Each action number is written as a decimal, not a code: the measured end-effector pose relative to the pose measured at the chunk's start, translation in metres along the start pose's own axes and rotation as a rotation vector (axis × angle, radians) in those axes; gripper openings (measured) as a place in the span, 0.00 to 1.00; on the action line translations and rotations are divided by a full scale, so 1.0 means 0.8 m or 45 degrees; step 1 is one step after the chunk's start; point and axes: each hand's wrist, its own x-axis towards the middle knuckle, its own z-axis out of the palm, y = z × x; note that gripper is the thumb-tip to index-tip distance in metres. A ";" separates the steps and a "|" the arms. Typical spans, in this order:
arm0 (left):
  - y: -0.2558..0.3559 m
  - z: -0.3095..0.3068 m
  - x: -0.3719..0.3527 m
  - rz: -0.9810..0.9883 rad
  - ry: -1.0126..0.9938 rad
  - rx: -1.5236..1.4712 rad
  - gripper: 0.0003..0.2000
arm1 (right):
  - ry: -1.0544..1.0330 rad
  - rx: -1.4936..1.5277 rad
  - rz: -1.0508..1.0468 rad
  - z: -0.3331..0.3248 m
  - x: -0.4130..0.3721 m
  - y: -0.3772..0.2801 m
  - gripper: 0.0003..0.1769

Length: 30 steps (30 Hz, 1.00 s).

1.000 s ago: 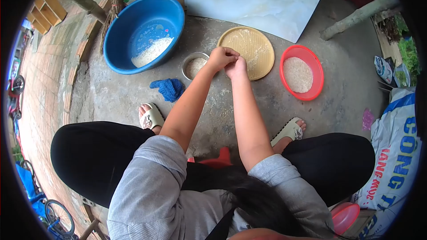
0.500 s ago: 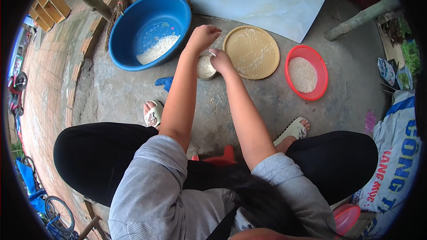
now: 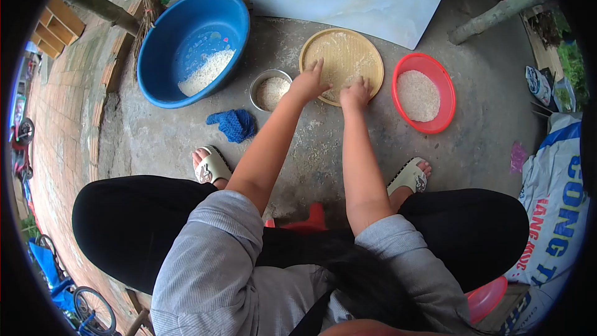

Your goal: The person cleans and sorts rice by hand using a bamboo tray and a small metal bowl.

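My left hand (image 3: 309, 82) is over the left near side of a round woven bamboo tray (image 3: 341, 40), fingers spread. Bent at the fingers, which show slightly apart, my right hand (image 3: 355, 94) rests at the tray's near rim. Pale grains lie scattered on the weave. Just left of my left hand stands a round metal bowl (image 3: 254, 91) holding rice grains (image 3: 273, 92). A crumpled blue knitted cloth or glove (image 3: 234, 126) lies on the floor close to that bowl.
A large blue basin (image 3: 149, 68) with white rice (image 3: 208, 73) stands at left. On the right is a red plastic basin (image 3: 449, 96) of rice. A pale board (image 3: 348, 0) lies behind the tray; a printed sack (image 3: 553, 205) is at far right.
Both hands have left the metal bowl and moved right to the bamboo tray. My right hand has let go of the bowl's rim. The view has shifted slightly.
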 end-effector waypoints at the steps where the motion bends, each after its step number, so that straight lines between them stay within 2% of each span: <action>1: -0.011 0.029 0.004 0.042 -0.010 0.077 0.44 | -0.075 -0.112 0.143 -0.006 -0.004 0.004 0.32; 2: -0.015 0.046 0.005 0.084 -0.020 0.153 0.46 | -0.151 -0.224 0.286 -0.010 -0.007 0.009 0.38; 3: -0.010 0.052 0.004 0.091 -0.033 0.150 0.46 | -0.150 -0.228 0.300 -0.007 -0.010 0.018 0.38; 5: 0.002 0.064 0.002 0.079 -0.090 0.455 0.48 | -0.130 -0.343 0.098 0.010 -0.017 0.039 0.46; 9: 0.011 0.085 0.021 0.067 -0.056 0.554 0.50 | 0.040 -0.189 -0.003 0.021 -0.031 0.051 0.43; 10: 0.014 0.086 0.027 0.073 -0.079 0.547 0.51 | 0.030 -0.185 0.007 0.022 -0.031 0.051 0.38; 15: 0.019 0.103 0.054 0.144 -0.045 0.581 0.51 | 0.117 -0.201 0.026 0.037 -0.029 0.051 0.32; 18: 0.022 0.115 0.069 0.241 0.103 0.580 0.46 | 0.218 -0.200 -0.059 0.042 -0.030 0.056 0.30; 22: 0.033 0.122 0.090 0.301 0.132 0.614 0.42 | 0.212 -0.134 -0.060 0.038 -0.030 0.053 0.32; 27: 0.033 0.132 0.119 0.407 0.185 0.665 0.31 | 0.173 -0.106 -0.038 0.031 -0.032 0.050 0.34; 30: 0.034 0.129 0.123 0.466 0.214 0.550 0.25 | 0.168 -0.060 -0.027 0.029 -0.032 0.046 0.34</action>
